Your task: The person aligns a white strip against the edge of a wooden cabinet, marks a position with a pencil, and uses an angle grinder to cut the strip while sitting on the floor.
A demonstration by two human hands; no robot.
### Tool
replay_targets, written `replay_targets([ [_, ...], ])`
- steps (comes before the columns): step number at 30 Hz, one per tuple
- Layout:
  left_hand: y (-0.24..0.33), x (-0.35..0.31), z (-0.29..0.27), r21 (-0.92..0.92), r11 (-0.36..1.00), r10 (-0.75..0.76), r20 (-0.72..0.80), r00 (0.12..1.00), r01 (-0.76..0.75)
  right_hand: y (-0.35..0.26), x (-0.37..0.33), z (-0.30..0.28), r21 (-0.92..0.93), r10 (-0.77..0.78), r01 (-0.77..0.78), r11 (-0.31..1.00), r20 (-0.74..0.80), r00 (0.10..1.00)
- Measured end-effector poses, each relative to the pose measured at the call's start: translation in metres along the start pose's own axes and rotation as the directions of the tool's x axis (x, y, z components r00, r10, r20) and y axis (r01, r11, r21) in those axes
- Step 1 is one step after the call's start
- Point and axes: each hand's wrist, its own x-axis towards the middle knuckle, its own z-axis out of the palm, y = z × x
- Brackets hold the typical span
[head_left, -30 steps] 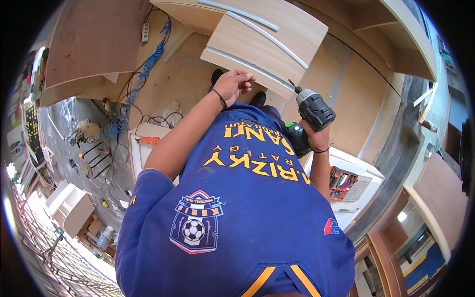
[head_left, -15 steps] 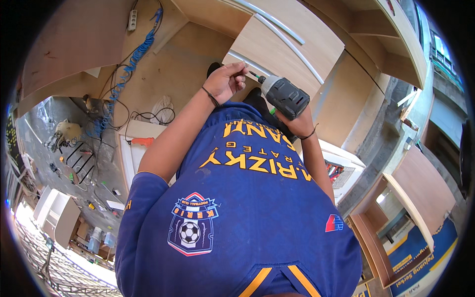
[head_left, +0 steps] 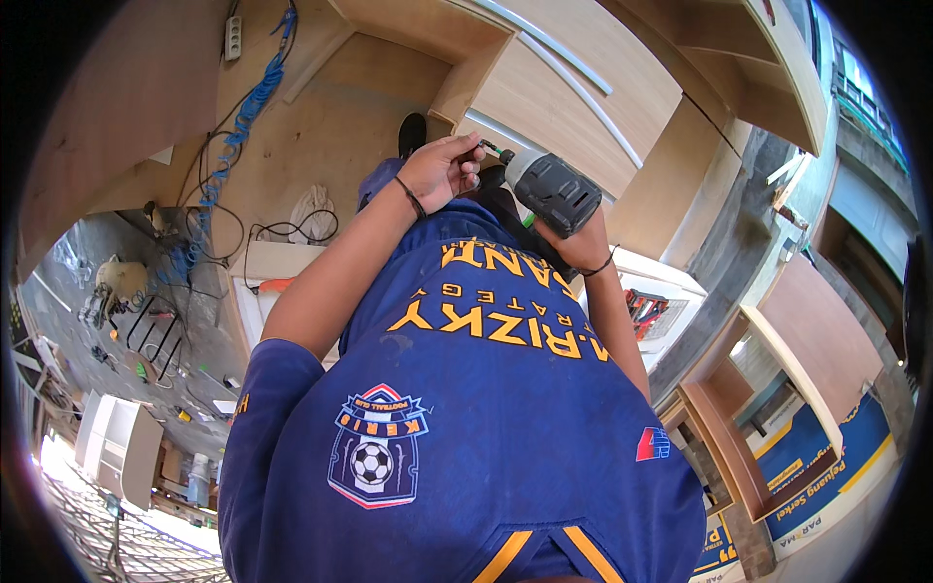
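In my right hand (head_left: 573,241) is a black and grey cordless drill driver (head_left: 554,194), its grip wrapped by my fingers. Its bit (head_left: 494,150) points left, toward my other hand. My left hand (head_left: 443,173) is closed in a pinch right at the bit's tip. Something small and dark seems to sit between thumb and fingertips, too small to make out. Just beyond both hands stands a light wood drawer front (head_left: 544,102) with silver strips along its edges.
A blue coiled air hose (head_left: 255,102) and a power strip (head_left: 232,37) lie to the left on brown panels. An open wooden cabinet (head_left: 719,428) is at the right. Red-handled tools (head_left: 646,309) rest on a white surface near my right forearm. Power tools (head_left: 121,282) lie on the grey floor.
The view has shifted slightly. My left fingertips and the driver's bit are closer together, and the driver has tilted a little; both hands keep their holds.
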Motion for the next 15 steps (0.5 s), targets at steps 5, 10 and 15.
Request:
replay_targets([
  [5, 0.004, 0.005, -0.002, 0.03, 0.996, -0.082, -0.05, 0.995, 0.084, 0.002, -0.002, 0.005, 0.019, -0.032, 0.032, 0.999, 0.01, 0.999],
  [10, 0.014, 0.01, -0.018, 0.097, 0.977, -0.185, -0.047, 0.982, 0.189, 0.001, -0.002, 0.012, 0.149, 0.182, -0.188, 0.971, 0.051, 0.982],
  [15, 0.029, 0.018, -0.006, 0.299, 0.898, -0.264, -0.221, 0.939, 0.323, 0.008, -0.005, 0.02, 0.12, 0.236, -0.234, 0.965, -0.007, 0.972],
])
